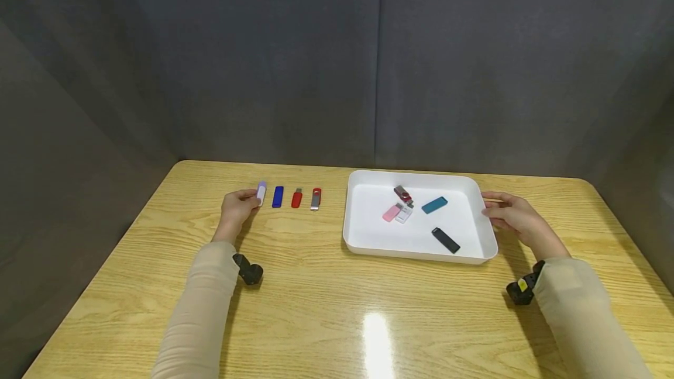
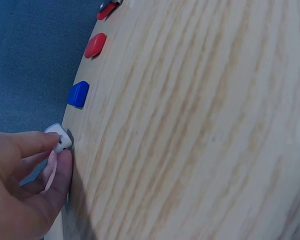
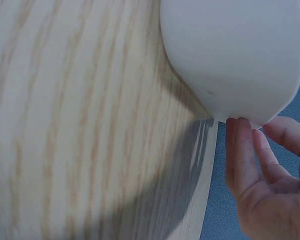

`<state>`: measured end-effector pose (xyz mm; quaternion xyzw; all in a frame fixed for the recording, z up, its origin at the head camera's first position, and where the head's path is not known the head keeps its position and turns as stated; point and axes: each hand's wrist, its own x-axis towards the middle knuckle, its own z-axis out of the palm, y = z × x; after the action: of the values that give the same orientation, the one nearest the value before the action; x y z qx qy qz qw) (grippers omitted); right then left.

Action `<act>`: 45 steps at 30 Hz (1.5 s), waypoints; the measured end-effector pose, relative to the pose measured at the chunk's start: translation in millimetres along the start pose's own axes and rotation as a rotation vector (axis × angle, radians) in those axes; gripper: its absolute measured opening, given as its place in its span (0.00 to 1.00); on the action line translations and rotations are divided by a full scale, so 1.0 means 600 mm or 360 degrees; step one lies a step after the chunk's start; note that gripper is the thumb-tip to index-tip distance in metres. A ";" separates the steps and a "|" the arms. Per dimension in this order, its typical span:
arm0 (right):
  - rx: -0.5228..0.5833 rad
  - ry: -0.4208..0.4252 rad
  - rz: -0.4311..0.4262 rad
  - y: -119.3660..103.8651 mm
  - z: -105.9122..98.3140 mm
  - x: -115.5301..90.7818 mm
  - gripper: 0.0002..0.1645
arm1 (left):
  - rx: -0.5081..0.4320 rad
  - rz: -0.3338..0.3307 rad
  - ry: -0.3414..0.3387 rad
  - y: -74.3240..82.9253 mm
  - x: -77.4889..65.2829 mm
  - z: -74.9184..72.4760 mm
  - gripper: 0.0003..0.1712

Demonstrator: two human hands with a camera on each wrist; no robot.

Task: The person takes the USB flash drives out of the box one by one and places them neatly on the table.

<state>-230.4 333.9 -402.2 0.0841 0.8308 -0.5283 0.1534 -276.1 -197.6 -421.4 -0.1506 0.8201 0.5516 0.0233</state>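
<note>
My left hand [image 1: 238,209] pinches a white and lilac USB stick [image 1: 261,193] between thumb and fingers at the left end of a row. Beside it lie a blue USB stick [image 1: 277,197], a red USB stick [image 1: 297,198] and a red USB stick with a silver swivel cover [image 1: 316,199]. My right hand [image 1: 518,218] touches the right wall of a white tray [image 1: 368,244] with fairly straight fingertips, also visible in the right wrist view. Inside the tray lie a dark red swivel stick [image 1: 403,194], a pink one [image 1: 392,212], a white one [image 1: 403,214], a teal one [image 1: 434,205] and a black one [image 1: 446,240].
A wooden table [image 1: 305,297] carries everything. Dark grey cloth [image 1: 274,75] stands behind its back edge and along both sides. Wrist cameras [image 1: 250,271] are strapped over the sleeves.
</note>
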 end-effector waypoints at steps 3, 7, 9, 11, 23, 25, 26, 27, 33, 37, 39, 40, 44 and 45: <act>0.0030 0.0020 0.0015 0.000 0.000 0.000 0.40 | 0.0068 0.0045 0.0023 0.001 -0.002 0.001 0.21; 0.0021 0.0022 0.0020 -0.001 0.000 -0.001 0.39 | 0.0137 0.0103 0.0067 0.004 -0.005 0.002 0.20; 0.0026 0.0019 0.0022 -0.002 0.001 -0.002 0.39 | 0.0146 0.0109 0.0085 0.005 -0.006 0.002 0.20; -0.0001 -0.0008 0.0007 -0.002 0.002 -0.003 0.39 | 0.0143 0.0116 0.0095 0.006 -0.007 0.003 0.20; 0.0034 0.0002 0.0023 -0.002 0.004 -0.002 0.39 | 0.0102 0.0077 0.0133 0.006 -0.010 -0.003 0.19; 0.0058 0.0000 0.0031 -0.001 0.002 0.000 0.37 | 0.0095 0.0074 0.0135 0.005 -0.010 -0.004 0.20; 0.0039 -0.0016 0.0015 -0.001 0.002 -0.001 0.37 | 0.0093 0.0071 0.0137 0.004 -0.010 -0.004 0.20; 0.0039 -0.0014 0.0016 -0.001 0.002 -0.001 0.38 | 0.0092 0.0068 0.0136 0.004 -0.010 -0.004 0.20; 0.0019 0.0000 0.0009 -0.004 0.003 -0.003 0.39 | 0.0096 0.0052 0.0133 0.005 -0.011 -0.006 0.20; 0.0011 0.0004 0.0014 -0.003 0.004 -0.003 0.39 | 0.0091 0.0042 0.0130 0.004 -0.011 -0.007 0.20; 0.0010 0.0004 0.0016 -0.003 0.004 -0.003 0.39 | 0.0087 0.0037 0.0136 0.003 -0.011 -0.008 0.20; 0.0010 0.0007 0.0019 -0.002 0.004 -0.003 0.39 | 0.0085 0.0035 0.0139 0.003 -0.010 -0.008 0.20; 0.0018 0.0003 0.0012 -0.002 0.003 -0.003 0.39 | 0.0055 0.0047 0.0150 0.003 -0.010 -0.008 0.20; 0.0019 0.0001 0.0010 -0.002 0.003 -0.003 0.39 | 0.0046 0.0052 0.0155 0.003 -0.010 -0.008 0.20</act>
<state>-228.9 332.1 -401.5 0.0878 0.8274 -0.5328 0.1541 -270.1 -200.2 -416.7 -0.1635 0.8305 0.5319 -0.0236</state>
